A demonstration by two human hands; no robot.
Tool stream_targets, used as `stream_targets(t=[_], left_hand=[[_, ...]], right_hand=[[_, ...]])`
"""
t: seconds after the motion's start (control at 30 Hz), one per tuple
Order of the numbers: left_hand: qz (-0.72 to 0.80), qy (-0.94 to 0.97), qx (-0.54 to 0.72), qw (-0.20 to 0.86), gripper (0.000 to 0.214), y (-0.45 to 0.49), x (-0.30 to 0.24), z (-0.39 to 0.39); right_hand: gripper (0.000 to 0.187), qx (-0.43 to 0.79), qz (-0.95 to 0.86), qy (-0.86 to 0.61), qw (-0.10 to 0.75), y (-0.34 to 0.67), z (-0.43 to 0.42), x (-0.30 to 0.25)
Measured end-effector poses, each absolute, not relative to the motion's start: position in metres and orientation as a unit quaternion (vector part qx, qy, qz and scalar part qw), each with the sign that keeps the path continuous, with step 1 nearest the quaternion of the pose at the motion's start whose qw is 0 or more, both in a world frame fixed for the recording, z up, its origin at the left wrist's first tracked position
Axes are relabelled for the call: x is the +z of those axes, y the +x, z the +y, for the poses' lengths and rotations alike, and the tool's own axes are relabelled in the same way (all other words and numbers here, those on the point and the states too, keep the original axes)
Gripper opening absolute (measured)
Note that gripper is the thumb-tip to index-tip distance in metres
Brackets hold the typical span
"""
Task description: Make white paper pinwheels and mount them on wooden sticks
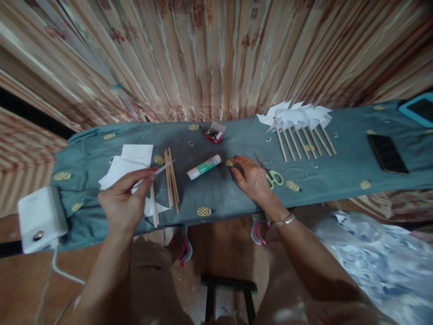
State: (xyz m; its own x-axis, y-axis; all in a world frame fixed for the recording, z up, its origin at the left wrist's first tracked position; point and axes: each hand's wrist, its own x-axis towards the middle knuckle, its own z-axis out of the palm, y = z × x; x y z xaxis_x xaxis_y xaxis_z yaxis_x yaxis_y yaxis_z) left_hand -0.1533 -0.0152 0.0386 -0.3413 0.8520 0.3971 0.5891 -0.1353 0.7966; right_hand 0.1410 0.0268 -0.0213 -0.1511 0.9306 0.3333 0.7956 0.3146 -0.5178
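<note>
My left hand (126,201) pinches a thin piece of white paper (165,167), seen nearly edge-on, above the left part of the cloth. Beneath and beside that hand are white paper sheets (137,153), a white stick-like piece (153,205) and several wooden sticks (172,180). My right hand (253,180) is low over the cloth with thumb and fingers apart, holding nothing. Just right of it lie scissors with yellow-green handles (275,178), partly hidden by the hand. A glue stick (204,167) with a green label lies between my hands.
Behind the glue stick stands an open small red box (214,132) of metal pins. Several paper pinwheels on sticks (297,119) lie at the back right. Farther right are a black phone (387,153) and a blue-framed device (419,108). A white corded box (42,219) sits at the left edge.
</note>
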Motion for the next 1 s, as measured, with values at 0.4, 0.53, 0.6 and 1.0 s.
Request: stream_targets(t=[0.4, 0.53, 0.6, 1.0], left_hand=[[0.391, 0.73, 0.403, 0.389, 0.013, -0.026, -0.016, -0.033], [0.385, 0.725, 0.402, 0.405, 0.011, -0.014, -0.023, -0.033], [0.381, 0.726, 0.404, 0.405, 0.011, -0.011, -0.024, -0.033], [0.457, 0.775, 0.339, 0.276, 0.011, -0.038, -0.026, -0.031]], right_hand=[[0.06, 0.189, -0.791, -0.531, 0.24, 0.204, -0.002, -0.012], [0.06, 0.221, -0.809, -0.509, 0.195, 0.216, -0.014, -0.01], [0.046, 0.24, -0.81, -0.5, 0.192, 0.217, -0.016, -0.007], [0.009, 0.337, -0.751, -0.509, 0.254, 0.194, -0.002, -0.01]])
